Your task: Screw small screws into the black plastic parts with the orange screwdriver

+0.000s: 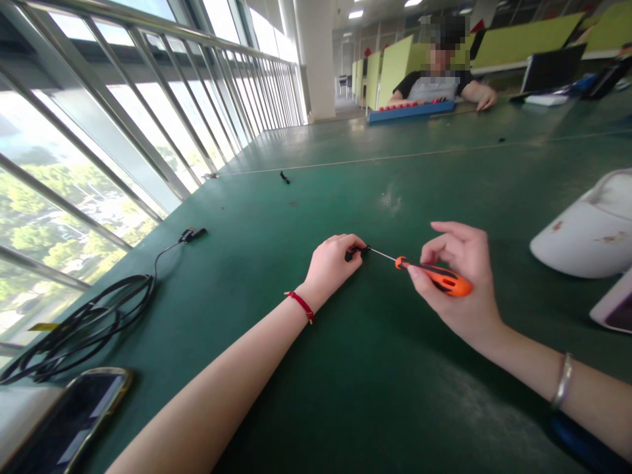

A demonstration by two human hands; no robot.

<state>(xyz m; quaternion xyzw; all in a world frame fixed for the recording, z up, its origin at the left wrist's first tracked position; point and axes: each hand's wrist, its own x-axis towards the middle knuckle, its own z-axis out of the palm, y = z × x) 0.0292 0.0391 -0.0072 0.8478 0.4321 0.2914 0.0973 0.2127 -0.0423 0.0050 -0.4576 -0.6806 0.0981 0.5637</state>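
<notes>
Screwdriver point(435, 274) above the desk point(345, 395), held in the loosely curled right hand point(473, 266), tip at a black piece point(352, 254) the left hand point(332, 262) pinches; apparently screwing, which calls for steady alignment.

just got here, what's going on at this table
Someone's left hand pinches a small black piece, while their right hand holds an orange-and-black screwdriver by its handle. The tip is at the piece; whether it is seated is too small to tell. Across the green table, another person is behind a long blue object.
</notes>
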